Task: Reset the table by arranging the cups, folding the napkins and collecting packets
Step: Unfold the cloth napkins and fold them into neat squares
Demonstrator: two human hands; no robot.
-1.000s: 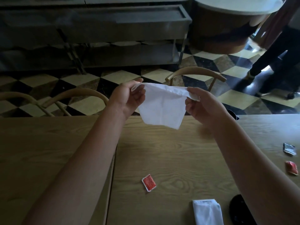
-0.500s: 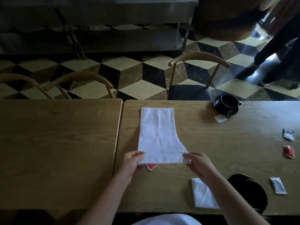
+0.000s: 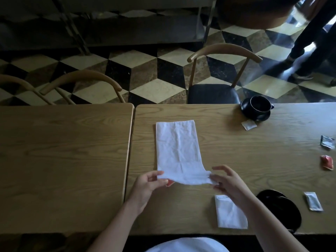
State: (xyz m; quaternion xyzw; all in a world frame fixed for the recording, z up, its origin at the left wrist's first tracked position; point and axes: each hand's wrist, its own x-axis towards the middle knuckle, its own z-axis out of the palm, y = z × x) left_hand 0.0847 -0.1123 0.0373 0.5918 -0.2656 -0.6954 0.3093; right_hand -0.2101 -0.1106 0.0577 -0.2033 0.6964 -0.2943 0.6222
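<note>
A white napkin (image 3: 177, 150) lies stretched out lengthwise on the wooden table (image 3: 254, 153). My left hand (image 3: 148, 184) pinches its near left corner and my right hand (image 3: 227, 180) pinches its near right corner. A red packet (image 3: 170, 183) peeks out from under the near edge. A folded white napkin (image 3: 229, 213) lies to the right, partly under my right forearm. A black cup on a saucer (image 3: 257, 107) stands at the far edge, with a white packet (image 3: 249, 124) beside it. More packets lie at the right: a silver packet (image 3: 327, 141), another red packet (image 3: 327, 161), a long white packet (image 3: 313, 200).
A black saucer (image 3: 280, 206) sits near the front right edge. A second wooden table (image 3: 63, 160) adjoins on the left. Wooden chairs (image 3: 223, 70) stand across the tables. A person's legs (image 3: 312, 42) are on the chequered floor at the far right.
The napkin went from held up in the air to laid flat on the table. My hands drew back to its near corners, and the view tilted down.
</note>
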